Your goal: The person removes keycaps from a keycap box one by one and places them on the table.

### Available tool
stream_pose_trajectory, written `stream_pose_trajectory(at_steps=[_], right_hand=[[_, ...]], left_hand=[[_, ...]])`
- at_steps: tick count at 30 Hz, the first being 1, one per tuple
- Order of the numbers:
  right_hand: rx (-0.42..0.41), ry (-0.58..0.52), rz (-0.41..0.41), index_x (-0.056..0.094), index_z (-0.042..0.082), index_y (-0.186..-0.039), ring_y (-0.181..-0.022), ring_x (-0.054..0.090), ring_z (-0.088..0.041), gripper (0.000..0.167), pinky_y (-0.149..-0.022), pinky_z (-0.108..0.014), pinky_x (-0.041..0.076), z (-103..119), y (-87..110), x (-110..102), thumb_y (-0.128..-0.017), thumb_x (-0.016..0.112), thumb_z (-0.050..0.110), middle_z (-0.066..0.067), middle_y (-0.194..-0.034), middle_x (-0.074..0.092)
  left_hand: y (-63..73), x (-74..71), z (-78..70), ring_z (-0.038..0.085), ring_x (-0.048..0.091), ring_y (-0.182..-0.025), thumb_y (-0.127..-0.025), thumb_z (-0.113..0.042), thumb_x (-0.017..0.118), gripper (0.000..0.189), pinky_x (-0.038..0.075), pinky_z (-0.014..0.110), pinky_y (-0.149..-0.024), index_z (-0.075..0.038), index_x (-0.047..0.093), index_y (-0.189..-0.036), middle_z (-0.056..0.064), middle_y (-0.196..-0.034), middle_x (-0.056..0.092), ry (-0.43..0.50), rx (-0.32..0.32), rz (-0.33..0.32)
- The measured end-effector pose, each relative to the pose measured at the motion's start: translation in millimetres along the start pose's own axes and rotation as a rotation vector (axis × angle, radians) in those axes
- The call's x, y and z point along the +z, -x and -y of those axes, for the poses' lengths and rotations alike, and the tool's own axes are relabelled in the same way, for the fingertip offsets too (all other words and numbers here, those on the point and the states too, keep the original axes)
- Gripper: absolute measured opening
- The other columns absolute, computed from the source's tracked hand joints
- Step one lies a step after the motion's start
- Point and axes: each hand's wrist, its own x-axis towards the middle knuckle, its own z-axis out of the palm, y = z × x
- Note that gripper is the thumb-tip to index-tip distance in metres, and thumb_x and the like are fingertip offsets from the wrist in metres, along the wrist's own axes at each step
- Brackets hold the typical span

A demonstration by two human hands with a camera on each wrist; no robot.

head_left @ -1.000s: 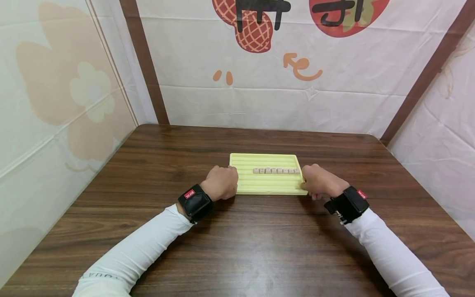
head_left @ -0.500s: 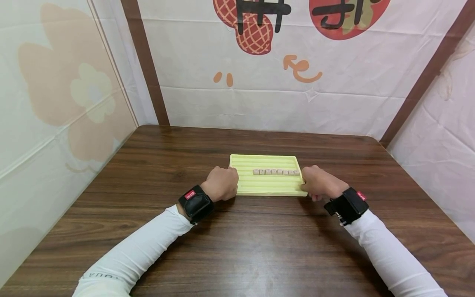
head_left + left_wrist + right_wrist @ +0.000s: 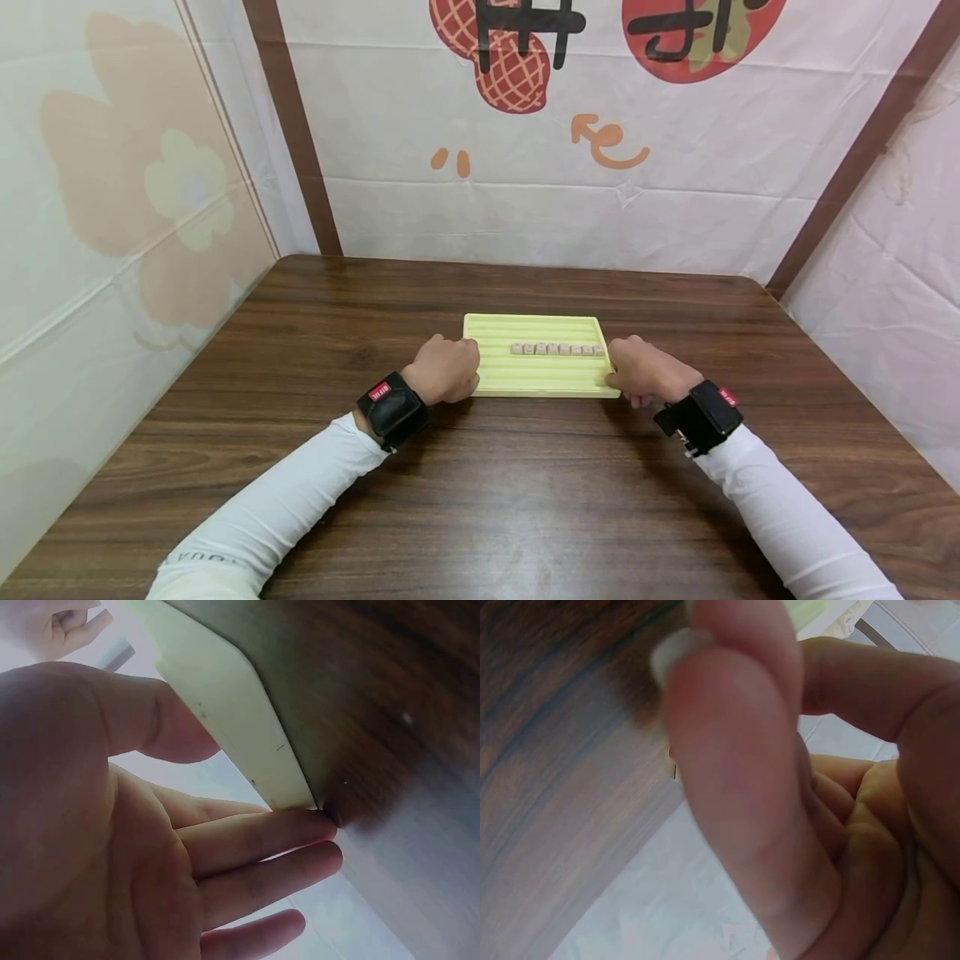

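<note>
A pale yellow ridged tray [image 3: 540, 385] lies flat on the table in the head view. Along one of its grooves, towards the right end, runs a row of several small pale letter tiles [image 3: 557, 349]. My left hand [image 3: 444, 369] grips the tray's left edge; in the left wrist view its thumb [image 3: 176, 727] presses the tray wall [image 3: 236, 712] and fingertips touch the near corner. At the opposite end, my right hand [image 3: 647, 368] holds the right edge. Close fingers [image 3: 731, 750] hide most of the tray in the right wrist view.
The dark wood-grain table [image 3: 480, 500] extends around the tray on all sides. A printed white cloth [image 3: 480, 212] hangs behind the table's far edge, and more cloth panels [image 3: 90, 350] stand at left and right.
The head view has shifted very slightly. Both hands stay on the tray's ends, and the tray and tiles keep their places on the table.
</note>
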Motion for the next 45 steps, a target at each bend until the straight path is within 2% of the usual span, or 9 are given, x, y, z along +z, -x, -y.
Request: stream_pose_trajectory(at_steps=[5, 9, 15, 20, 26, 32, 39, 42, 45], right_hand=[[-0.003, -0.001, -0.003, 0.061, -0.004, -0.107, -0.042, 0.057, -0.016, 0.019, -0.038, -0.023, 0.044, 0, -0.2, 0, -0.092, 0.056, 0.006, -0.008, -0.058, 0.06], [-0.012, 0.001, -0.005, 0.06, -0.005, -0.108, -0.042, 0.057, -0.016, 0.02, -0.038, -0.024, 0.045, 0, -0.9, 1, -0.092, 0.056, 0.006, -0.008, -0.058, 0.059], [-0.015, 0.006, -0.009, 0.06, -0.006, -0.106, -0.042, 0.057, -0.016, 0.019, -0.038, -0.025, 0.047, 0, -0.9, 2, -0.092, 0.056, 0.006, -0.008, -0.057, 0.059], [-0.024, 0.008, -0.013, 0.059, -0.007, -0.108, -0.042, 0.057, -0.015, 0.021, -0.038, -0.025, 0.046, 0, -0.4, 2, -0.093, 0.056, 0.006, -0.009, -0.058, 0.059], [-0.008, 0.021, -0.024, 0.06, -0.006, -0.107, -0.041, 0.056, -0.015, 0.02, -0.038, -0.024, 0.045, -1, -0.3, 2, -0.092, 0.056, 0.007, -0.007, -0.058, 0.058], [0.001, 0.026, -0.03, 0.061, -0.005, -0.104, -0.041, 0.055, -0.015, 0.017, -0.037, -0.024, 0.044, -2, -0.9, 2, -0.092, 0.056, 0.006, -0.007, -0.058, 0.058], [0.02, 0.025, -0.02, 0.061, -0.002, -0.103, -0.043, 0.056, -0.015, 0.015, -0.038, -0.022, 0.043, 1, -1.2, 2, -0.092, 0.059, 0.008, -0.007, -0.06, 0.058], [0.028, 0.029, -0.021, 0.062, -0.002, -0.103, -0.043, 0.056, -0.015, 0.016, -0.038, -0.023, 0.043, 1, -0.7, 2, -0.092, 0.059, 0.009, -0.007, -0.061, 0.058], [0.029, 0.031, -0.023, 0.062, -0.002, -0.103, -0.043, 0.056, -0.015, 0.016, -0.038, -0.023, 0.043, 0, -0.5, 4, -0.092, 0.059, 0.009, -0.007, -0.061, 0.059]], left_hand=[[-3.1, -3.0, 2.3, 0.028, 0.064, -0.085, -0.096, -0.022, 0.05, 0.029, 0.044, 0.042, -0.089, 0.002, 0.058, -0.109, 0.013, -0.09, 0.066, -0.026, -0.027, 0.029], [-4.8, -2.5, 6.1, 0.032, 0.063, -0.09, -0.097, -0.024, 0.047, 0.029, 0.043, 0.043, -0.091, 0.0, 0.058, -0.109, 0.015, -0.09, 0.067, -0.063, -0.044, -0.001], [-10.1, 3.1, 10.0, 0.026, 0.06, -0.068, -0.097, -0.022, 0.047, 0.023, 0.046, 0.039, -0.073, -0.004, 0.059, -0.092, 0.01, -0.075, 0.062, -0.049, -0.045, -0.096], [-17.1, 2.6, 12.1, 0.022, 0.055, -0.059, -0.098, -0.023, 0.046, 0.025, 0.039, 0.035, -0.06, -0.005, 0.058, -0.083, 0.007, -0.066, 0.055, -0.023, -0.065, -0.107], [-25.2, 0.0, 18.4, 0.02, 0.054, -0.063, -0.098, -0.023, 0.044, 0.025, 0.04, 0.034, -0.053, -0.003, 0.059, -0.098, 0.01, -0.08, 0.059, 0.025, -0.097, -0.091], [-36.4, -1.5, 24.8, 0.021, 0.053, -0.071, -0.098, -0.025, 0.042, 0.031, 0.048, 0.038, -0.061, -0.001, 0.059, -0.109, 0.013, -0.094, 0.059, 0.084, -0.129, -0.066], [-48.0, -2.4, 35.3, 0.02, 0.048, -0.062, -0.099, -0.025, 0.039, 0.034, 0.036, 0.033, -0.056, -0.003, 0.054, -0.12, 0.007, -0.078, 0.051, 0.187, -0.17, -0.013], [-53.8, -3.3, 39.3, 0.022, 0.052, -0.069, -0.098, -0.025, 0.04, 0.038, 0.039, 0.034, -0.061, -0.003, 0.05, -0.128, 0.009, -0.087, 0.058, 0.227, -0.176, -0.009], [-60.2, -4.2, 42.5, 0.025, 0.055, -0.079, -0.099, -0.025, 0.041, 0.038, 0.041, 0.037, -0.068, -0.005, 0.05, -0.13, 0.012, -0.101, 0.061, 0.268, -0.19, -0.004]])
